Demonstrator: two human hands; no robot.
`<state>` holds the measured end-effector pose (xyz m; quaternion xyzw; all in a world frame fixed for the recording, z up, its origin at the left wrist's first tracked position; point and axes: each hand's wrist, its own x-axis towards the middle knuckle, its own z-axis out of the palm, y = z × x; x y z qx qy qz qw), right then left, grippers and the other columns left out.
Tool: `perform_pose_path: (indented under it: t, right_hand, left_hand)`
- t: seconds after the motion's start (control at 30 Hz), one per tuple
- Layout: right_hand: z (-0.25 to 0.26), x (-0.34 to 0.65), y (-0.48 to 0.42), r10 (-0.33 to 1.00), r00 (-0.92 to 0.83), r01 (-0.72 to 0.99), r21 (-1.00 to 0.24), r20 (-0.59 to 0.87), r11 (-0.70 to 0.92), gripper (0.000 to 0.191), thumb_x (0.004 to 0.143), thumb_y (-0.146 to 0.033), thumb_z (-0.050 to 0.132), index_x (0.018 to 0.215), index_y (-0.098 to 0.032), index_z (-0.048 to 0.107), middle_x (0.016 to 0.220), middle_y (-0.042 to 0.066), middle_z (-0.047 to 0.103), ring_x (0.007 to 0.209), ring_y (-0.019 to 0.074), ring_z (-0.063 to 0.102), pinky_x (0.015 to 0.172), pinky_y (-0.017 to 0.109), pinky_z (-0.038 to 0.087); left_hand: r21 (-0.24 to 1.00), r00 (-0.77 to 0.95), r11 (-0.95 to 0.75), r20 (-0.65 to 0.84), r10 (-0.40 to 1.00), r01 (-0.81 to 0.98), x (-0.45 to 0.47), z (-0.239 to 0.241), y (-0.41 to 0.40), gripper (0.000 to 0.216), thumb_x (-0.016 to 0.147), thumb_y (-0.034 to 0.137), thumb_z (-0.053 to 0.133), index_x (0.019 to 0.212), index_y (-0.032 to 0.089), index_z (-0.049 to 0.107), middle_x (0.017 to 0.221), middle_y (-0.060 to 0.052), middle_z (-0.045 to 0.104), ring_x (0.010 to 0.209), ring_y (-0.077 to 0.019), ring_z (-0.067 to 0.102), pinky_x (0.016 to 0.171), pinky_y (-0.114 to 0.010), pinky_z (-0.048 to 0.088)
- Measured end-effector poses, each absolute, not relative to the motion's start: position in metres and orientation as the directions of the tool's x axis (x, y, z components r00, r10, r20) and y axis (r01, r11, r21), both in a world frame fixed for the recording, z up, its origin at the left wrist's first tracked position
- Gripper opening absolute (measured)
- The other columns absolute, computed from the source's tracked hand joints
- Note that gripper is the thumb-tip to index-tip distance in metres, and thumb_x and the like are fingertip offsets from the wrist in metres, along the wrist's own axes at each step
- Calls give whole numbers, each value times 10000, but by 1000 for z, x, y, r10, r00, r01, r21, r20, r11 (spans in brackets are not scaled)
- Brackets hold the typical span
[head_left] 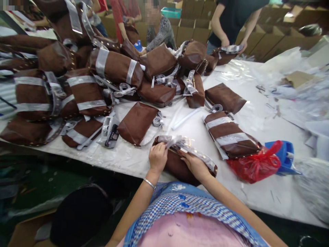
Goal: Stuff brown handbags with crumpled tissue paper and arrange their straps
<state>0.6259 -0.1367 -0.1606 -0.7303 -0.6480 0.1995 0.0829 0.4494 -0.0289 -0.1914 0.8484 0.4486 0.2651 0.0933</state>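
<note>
A brown handbag (177, 166) lies at the table's front edge, close against my apron, with clear plastic wrap along its top and strap. My left hand (158, 156) is closed at the bag's left top corner, fingers pinching the plastic-wrapped strap. Along the zipped top my right hand (195, 164) grips the bag's edge, its fingertips partly hidden by the bag. Just beyond the left hand sits another brown bag (138, 123) with a coiled, wrapped strap. To the right is a bag with pale wrapping bands (228, 133).
Many brown bags (115, 67) are heaped on the left and back of the white table (257, 113). A tape dispenser (109, 132) stands left. A red plastic bag (257, 164) and a blue holder (285, 154) lie right. Across the table, a co-worker's hands (226, 43) handle a bag.
</note>
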Motion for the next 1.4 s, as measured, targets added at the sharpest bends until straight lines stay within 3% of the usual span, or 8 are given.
perform_pose_path:
  t: [0.13,0.53,0.63,0.8,0.9,1.1,1.23,1.4]
  right_hand:
    - [-159,627,-142,990,55,887,-449,-129,-108,396,1024,-308,369,1376,-238,537,1288,82,661,1226,236,599,1076,384,446]
    - [-144,643,-125,949,74,888,-412,-307,-203,334,1000,-365,408,1044,-193,690,969,92,753,895,233,702,828,317,495]
    - [-148,634,-130,942,111,887,-396,-316,-237,361,1010,-370,380,1150,-208,671,1017,99,751,918,246,707,824,330,508]
    - [-155,605,-122,977,108,872,-454,-186,-183,469,1000,-398,420,1446,-259,459,1276,97,662,1097,258,656,940,360,500]
    - [-158,592,-111,973,145,881,-424,-177,-209,482,983,-443,456,1415,-235,504,1314,115,632,1125,277,637,966,372,492]
    - [-164,589,-106,962,155,895,-380,-223,-232,461,983,-457,453,1371,-229,549,1243,115,668,1065,268,658,894,342,518]
    - [-167,588,-110,959,190,890,-374,-210,-259,427,988,-476,428,1311,-256,600,1211,95,687,1018,266,673,839,342,528]
    - [-165,580,-112,958,198,887,-377,-209,-266,487,962,-523,470,1373,-272,542,1183,109,698,1015,268,674,839,345,524]
  left_hand:
    - [350,305,-462,420,855,815,439,-190,-7,193,944,284,545,1022,157,668,1055,-122,712,989,-267,624,840,-388,456]
    - [410,296,-521,498,815,748,424,-185,-1,144,934,275,577,947,193,695,993,-76,727,973,-240,580,914,-370,471]
    - [468,279,-526,498,821,710,422,-192,-5,147,933,288,585,918,190,695,1002,-81,713,992,-231,574,923,-359,476]
    - [476,229,-439,437,870,762,414,-197,-7,204,919,368,601,912,208,727,1074,-93,662,995,-235,547,881,-361,495]
    - [402,248,-406,389,887,821,409,-194,-4,229,910,397,602,905,213,738,1041,-105,629,977,-250,554,852,-382,509]
    - [322,378,-505,383,843,801,410,-186,5,161,862,348,656,867,203,725,1480,-122,436,1383,-382,364,1047,-573,443]
    - [348,437,-549,352,828,760,408,-192,4,154,893,287,609,819,192,706,1428,-123,520,1358,-334,441,1070,-527,453]
    - [505,349,-500,367,862,703,402,-204,-8,167,935,262,547,930,197,701,1440,-108,527,1306,-247,528,1057,-395,497]
